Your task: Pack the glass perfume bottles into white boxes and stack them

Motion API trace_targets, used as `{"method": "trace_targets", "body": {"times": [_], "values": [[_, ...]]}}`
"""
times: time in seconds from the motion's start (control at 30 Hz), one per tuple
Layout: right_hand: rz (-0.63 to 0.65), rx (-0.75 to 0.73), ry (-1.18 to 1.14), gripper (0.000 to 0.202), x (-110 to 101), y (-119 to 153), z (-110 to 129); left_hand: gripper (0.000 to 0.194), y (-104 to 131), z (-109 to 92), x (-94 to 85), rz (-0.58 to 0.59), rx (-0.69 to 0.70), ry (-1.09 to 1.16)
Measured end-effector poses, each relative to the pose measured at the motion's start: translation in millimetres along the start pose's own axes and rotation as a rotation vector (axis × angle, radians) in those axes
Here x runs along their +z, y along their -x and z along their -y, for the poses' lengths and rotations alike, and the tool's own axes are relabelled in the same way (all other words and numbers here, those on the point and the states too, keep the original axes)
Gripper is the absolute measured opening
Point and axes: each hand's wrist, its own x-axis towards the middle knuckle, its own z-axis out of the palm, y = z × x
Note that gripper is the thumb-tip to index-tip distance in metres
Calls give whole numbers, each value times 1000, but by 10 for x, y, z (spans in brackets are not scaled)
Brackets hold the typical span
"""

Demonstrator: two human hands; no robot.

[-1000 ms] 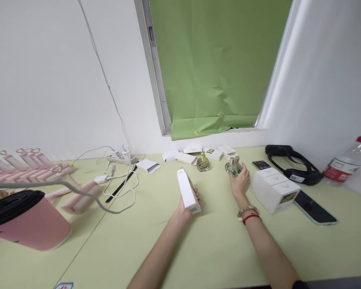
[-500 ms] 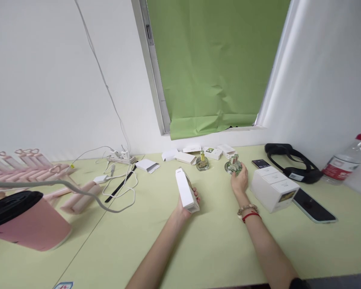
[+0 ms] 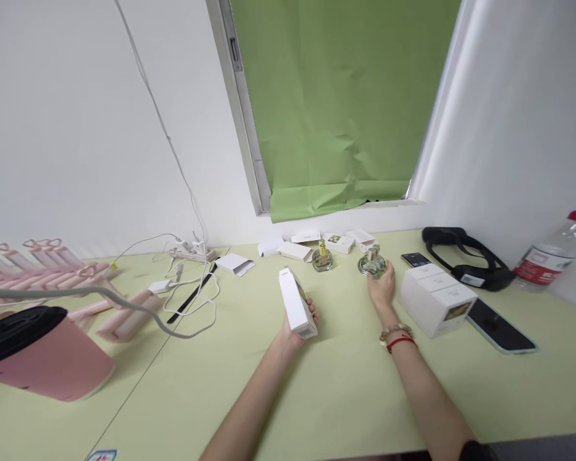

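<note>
Two hands are engaged above the flat, pale yellow-green bench [image 3: 340, 378]: the left hand [image 3: 292, 337] supports a long, white cardboard box [image 3: 296, 301], and the right hand [image 3: 382, 287] attends to a squat, clear-glass bottle with a shiny narrow cap [image 3: 371, 263]. The step in hand appears to be handling the bottle at its place on the bench while the box is kept ready. A next move with the bottle would call for a deliberate choice: a firm hold on the glass to lift it, or a clean sideways release to leave it upright.

Finger positions are as follows. The left fingers are closed around the box, wrapping its right side near the lower end; the box tilts, its far end pointing away from the person. The right fingers lie against the near right side of the bottle (whether they grip it or merely rest there cannot be told). A second glass bottle, round with a yellowish cap [image 3: 322, 259], stands apart to the left.
</note>
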Motion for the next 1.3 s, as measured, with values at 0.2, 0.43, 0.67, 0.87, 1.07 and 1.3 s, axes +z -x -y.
{"method": "trace_targets", "body": {"times": [0.2,0.43,0.67,0.87,1.07,1.3], "values": [[10,-13,3,67,10,-44,-31,16,26,-8,4,25,-17,7],[4,35,119,66,-17,-37,10,16,35,3,21,7,8,30],[38,174,102,64,-47,-32,99,14,11,10,3,-16,14,22],[112,230,83,70,-94,-32,176,14,-62,14,-109,54,-3,40],[97,170,70,63,-97,-28,154,15,-73,1,-127,68,-27,8],[43,8,-12,69,69,-66,-23,11,-32,0,-99,88,-22,31]]}}
